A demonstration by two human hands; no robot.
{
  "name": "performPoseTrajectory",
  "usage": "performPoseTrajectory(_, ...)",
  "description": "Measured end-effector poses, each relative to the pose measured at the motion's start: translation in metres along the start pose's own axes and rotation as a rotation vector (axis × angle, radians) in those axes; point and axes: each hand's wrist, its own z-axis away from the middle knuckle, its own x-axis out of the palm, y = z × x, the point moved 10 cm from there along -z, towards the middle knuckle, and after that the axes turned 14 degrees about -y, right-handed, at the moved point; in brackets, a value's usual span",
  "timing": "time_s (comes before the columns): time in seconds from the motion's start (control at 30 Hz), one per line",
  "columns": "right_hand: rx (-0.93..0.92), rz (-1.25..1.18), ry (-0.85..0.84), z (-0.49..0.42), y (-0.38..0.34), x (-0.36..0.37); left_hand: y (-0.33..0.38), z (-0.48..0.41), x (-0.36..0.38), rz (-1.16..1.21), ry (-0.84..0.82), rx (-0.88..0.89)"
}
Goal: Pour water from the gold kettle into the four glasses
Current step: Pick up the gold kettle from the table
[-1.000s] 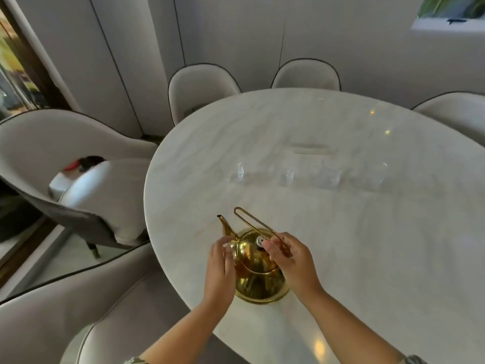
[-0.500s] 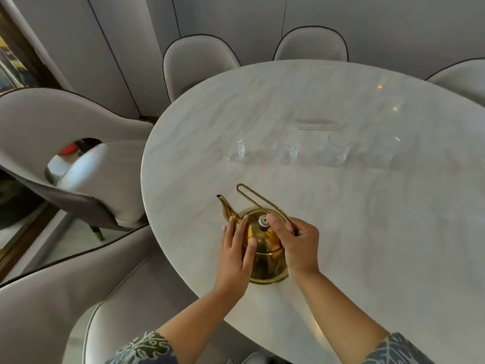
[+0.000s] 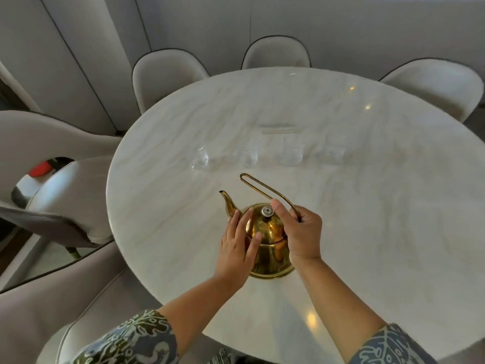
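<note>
The gold kettle (image 3: 267, 237) stands on the white marble table (image 3: 367, 206) near its front edge, spout pointing far left. My right hand (image 3: 299, 229) is closed around the base of its thin wire handle, thumb by the silver lid knob. My left hand (image 3: 237, 245) rests flat against the kettle's left side with fingers spread. Beyond the kettle, a row of clear glasses stands upright: a left glass (image 3: 200, 158), a second glass (image 3: 249, 156), a third glass (image 3: 290, 153) and a right glass (image 3: 332, 151). They are faint and blurred.
Beige upholstered chairs ring the table: two chairs at the far side (image 3: 168, 74), one chair at the right (image 3: 435, 82), and a chair at the left (image 3: 60, 179) with a red and white object (image 3: 39, 169) behind it. A flat clear item (image 3: 278, 128) lies beyond the glasses.
My left hand moved from the lid's edge to lie flat on the kettle's side. My right hand settled onto the handle. The view tilted down and patterned sleeves came into sight.
</note>
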Motion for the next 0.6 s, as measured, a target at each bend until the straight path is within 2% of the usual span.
performPoseTrajectory(0.3, -0.005, 0.034, 0.113, -0.028, -0.043, -0.115, 0.105, -0.052, 0.056, 0.026, -0.094, 0.157)
performPoseTrajectory(0.6, 0.015, 0.013, 0.296, -0.075, -0.043, -0.191, 0.175, -0.133, 0.083, -0.05, -0.223, 0.313)
